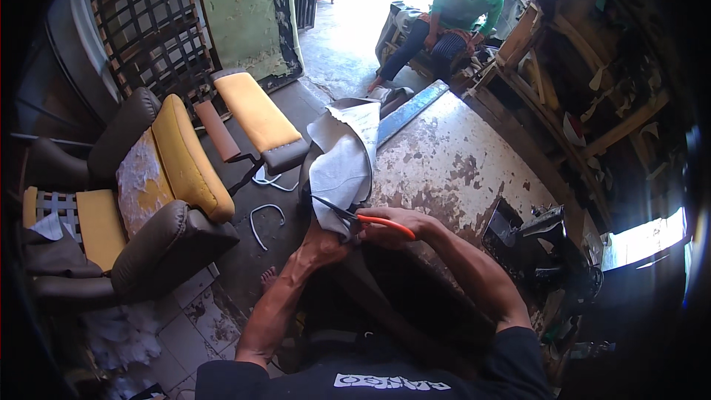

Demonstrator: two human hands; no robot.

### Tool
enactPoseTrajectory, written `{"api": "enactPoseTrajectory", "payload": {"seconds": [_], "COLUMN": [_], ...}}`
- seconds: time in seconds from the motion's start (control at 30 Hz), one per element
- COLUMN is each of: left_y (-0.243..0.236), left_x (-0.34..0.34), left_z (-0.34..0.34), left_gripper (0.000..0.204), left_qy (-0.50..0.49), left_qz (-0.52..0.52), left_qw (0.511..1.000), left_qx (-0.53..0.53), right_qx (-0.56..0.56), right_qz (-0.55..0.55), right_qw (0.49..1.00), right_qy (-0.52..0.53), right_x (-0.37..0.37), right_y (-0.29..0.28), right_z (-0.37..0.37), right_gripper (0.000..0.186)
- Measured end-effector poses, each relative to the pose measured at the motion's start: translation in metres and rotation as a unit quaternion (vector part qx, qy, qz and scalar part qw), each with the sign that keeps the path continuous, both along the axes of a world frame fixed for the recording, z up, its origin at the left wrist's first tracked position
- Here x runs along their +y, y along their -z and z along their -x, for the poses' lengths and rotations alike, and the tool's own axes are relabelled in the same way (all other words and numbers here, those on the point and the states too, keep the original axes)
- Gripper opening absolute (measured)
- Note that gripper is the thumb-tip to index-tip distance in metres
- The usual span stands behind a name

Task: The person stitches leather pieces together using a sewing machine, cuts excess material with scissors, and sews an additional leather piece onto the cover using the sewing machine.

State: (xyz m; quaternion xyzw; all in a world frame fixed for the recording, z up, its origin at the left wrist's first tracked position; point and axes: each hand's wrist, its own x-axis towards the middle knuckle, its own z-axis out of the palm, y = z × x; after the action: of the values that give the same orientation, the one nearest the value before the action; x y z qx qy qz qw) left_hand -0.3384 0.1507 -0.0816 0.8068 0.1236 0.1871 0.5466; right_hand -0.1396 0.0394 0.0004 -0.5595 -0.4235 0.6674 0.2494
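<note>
My right hand [389, 224] is closed on a pair of scissors [379, 221] with orange handles, whose dark blades lie open across the lower part of a piece of white-backed, grey-brown upholstery material [341, 163]. Just below and left of the blades, my left hand [326, 244] grips the bottom end of that material, its fingers partly hidden. The material drapes along the left edge of a worn, paint-flecked worktable [452, 163], on which a blue metal strip [407, 111] runs toward the far corner.
At left stand a partly stripped recliner [183, 148] and a yellow padded footrest [252, 104]. A webbed frame [148, 22] leans behind them. A seated person [459, 22] in green is beyond the table. Wooden frames [585, 81] crowd the right, above a black sewing machine [548, 244].
</note>
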Motion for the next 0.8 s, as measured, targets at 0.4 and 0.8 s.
{"api": "enactPoseTrajectory", "payload": {"seconds": [0.4,0.8], "left_y": [0.014,-0.004], "left_x": [0.001,0.005], "left_z": [-0.013,-0.036], "left_gripper": [0.026,0.041], "left_qy": [-0.036,-0.149], "left_qz": [-0.224,-0.315], "left_qw": [0.974,0.936], "left_qx": [-0.017,-0.054], "right_qx": [0.013,-0.656], "right_qz": [-0.162,-0.034], "right_qw": [0.986,0.696], "right_qy": [0.034,0.291], "right_x": [0.009,-0.233], "right_y": [-0.001,-0.019], "right_z": [0.027,0.009], "right_gripper": [0.014,0.055]}}
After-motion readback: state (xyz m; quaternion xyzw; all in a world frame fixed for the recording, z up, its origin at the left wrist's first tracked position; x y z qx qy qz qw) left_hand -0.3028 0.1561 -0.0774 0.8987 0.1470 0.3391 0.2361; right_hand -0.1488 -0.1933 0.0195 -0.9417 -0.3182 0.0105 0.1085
